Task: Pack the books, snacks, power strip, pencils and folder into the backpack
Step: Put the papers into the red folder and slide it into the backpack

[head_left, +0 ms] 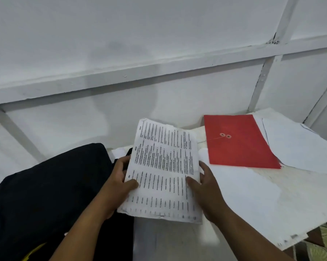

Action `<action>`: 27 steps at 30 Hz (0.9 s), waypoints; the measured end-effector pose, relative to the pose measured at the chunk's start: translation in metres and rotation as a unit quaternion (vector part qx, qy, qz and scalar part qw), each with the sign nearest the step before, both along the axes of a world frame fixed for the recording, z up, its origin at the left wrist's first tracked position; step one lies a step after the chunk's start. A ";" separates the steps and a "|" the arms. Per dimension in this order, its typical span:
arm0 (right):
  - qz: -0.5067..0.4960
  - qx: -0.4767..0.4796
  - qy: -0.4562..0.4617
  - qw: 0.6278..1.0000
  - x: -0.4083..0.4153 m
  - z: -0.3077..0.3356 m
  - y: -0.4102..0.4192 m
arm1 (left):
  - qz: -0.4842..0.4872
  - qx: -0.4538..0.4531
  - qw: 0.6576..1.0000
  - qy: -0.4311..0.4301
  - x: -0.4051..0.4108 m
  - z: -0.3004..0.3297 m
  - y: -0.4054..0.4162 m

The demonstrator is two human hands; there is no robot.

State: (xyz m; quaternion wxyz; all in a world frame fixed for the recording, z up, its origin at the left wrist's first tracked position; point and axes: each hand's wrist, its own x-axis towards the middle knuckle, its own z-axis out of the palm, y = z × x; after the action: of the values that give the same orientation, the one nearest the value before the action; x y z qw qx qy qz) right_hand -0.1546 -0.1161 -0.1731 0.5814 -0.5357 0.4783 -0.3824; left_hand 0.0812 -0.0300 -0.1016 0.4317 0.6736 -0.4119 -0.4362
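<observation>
You are holding a thick stack of printed pages [161,172], bound or loose I cannot tell, tilted up off the white table [272,194] between both hands. Your left hand [119,178] is gripping its left edge, thumb lying over the print and fingers curled behind. Your right hand [202,183] is pinching the right edge the same way, thumb on top.

This stack is looking light but floppy: the top corners are already curling and dog-eared, so it is likely to sag or fan if you are carrying it by one edge alone. Keeping both long edges supported near the middle, as you are doing, seems the safest hold.

The black backpack [51,191] is lying just beside your left hand. The red string-tie folder [240,146] is lying flat on the table to the right, thin and stiff-looking, overlapping loose white sheets [298,146].
</observation>
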 end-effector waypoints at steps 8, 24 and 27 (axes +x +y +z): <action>0.001 -0.270 0.075 0.960 0.004 0.059 -0.018 | 0.074 -0.128 0.989 -0.005 -0.011 0.002 -0.009; 0.126 -0.245 0.138 0.951 -0.036 0.003 -0.043 | 0.163 -0.204 0.954 -0.150 -0.082 -0.067 -0.031; 0.132 -0.226 0.120 0.957 -0.038 0.016 -0.060 | 0.173 -0.165 0.964 -0.120 -0.082 -0.064 -0.034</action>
State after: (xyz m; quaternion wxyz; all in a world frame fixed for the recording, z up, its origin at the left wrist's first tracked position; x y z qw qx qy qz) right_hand -0.1928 -0.1757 -0.1574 0.4284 -0.7539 0.3704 -0.3331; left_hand -0.0008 -0.0639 -0.1652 0.5529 0.7018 -0.4037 -0.1968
